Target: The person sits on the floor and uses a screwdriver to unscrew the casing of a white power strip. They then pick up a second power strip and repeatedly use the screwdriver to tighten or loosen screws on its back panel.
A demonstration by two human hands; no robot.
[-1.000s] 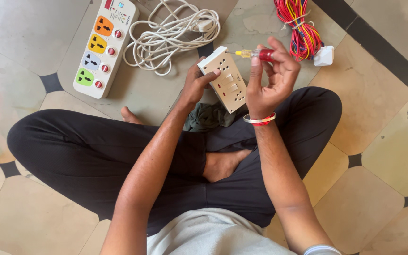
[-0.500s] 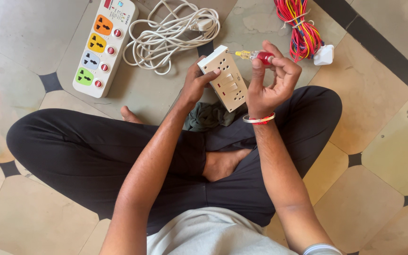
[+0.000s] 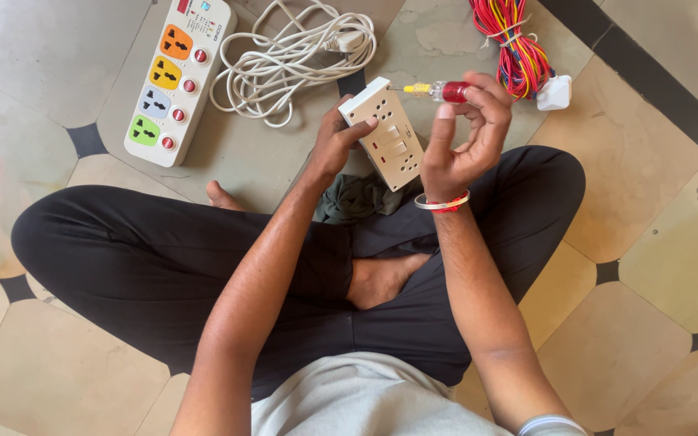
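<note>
White switch-and-socket box sits tilted above my lap, my left hand clamped on its near edge. My right hand pinches a red-handled screwdriver, tip at the box's top corner. I judge I'm working a screw; next calls for steady turning without slipping

Lying on the floor ahead of you: one white power strip showing orange, yellow, grey and green sockets with red buttons; its white cord lying coiled just beside it. A bundle of red, yellow and blue wires is resting at upper right, touching a small white plug. A dark green cloth is sitting bunched on your lap.
</note>
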